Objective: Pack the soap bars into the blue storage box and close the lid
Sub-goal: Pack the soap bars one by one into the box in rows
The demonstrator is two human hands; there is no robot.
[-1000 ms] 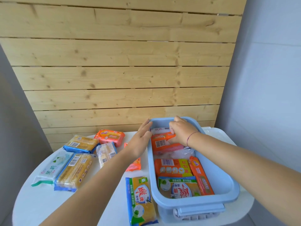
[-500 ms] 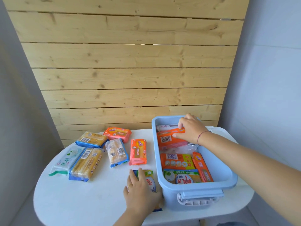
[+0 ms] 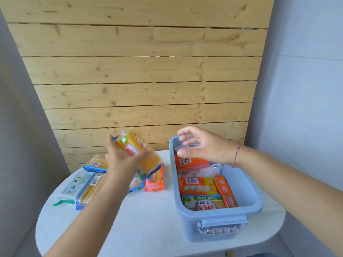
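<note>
The step in hand was, in my judgement, the carrying of one more soap bar toward the box. The left hand [image 3: 120, 160] was raised above the white round table [image 3: 148, 219], and its fingers [image 3: 143, 154] were closed around a yellow-orange wrapped soap bar [image 3: 137, 149], which was tilted and blurred in the air, to the left of the light blue plastic storage box [image 3: 246, 193]. The left forearm reached forward from the lower left, with the palm turned toward the box.

The right hand [image 3: 202, 145] hovered over the far end of the box. Its fingers [image 3: 185, 135] were spread open and held nothing; it was just above an orange soap packet with a barcode [image 3: 191, 162] that lay inside.

The box stood on the right part of the table and was open; no lid could be seen. Several packets lay already in it, among them a green and yellow packet [image 3: 202, 202] at the near end. On the table to the left some bars waited: a white and green packet [image 3: 74, 188], a yellow bar in a blue wrapper [image 3: 92, 188] and a small orange packet [image 3: 155, 180], with others partly hidden behind the left arm.

The next move probably called for bringing the held bar over the rim and laying it flat in a free place, perhaps passing it to the open right hand.
</note>
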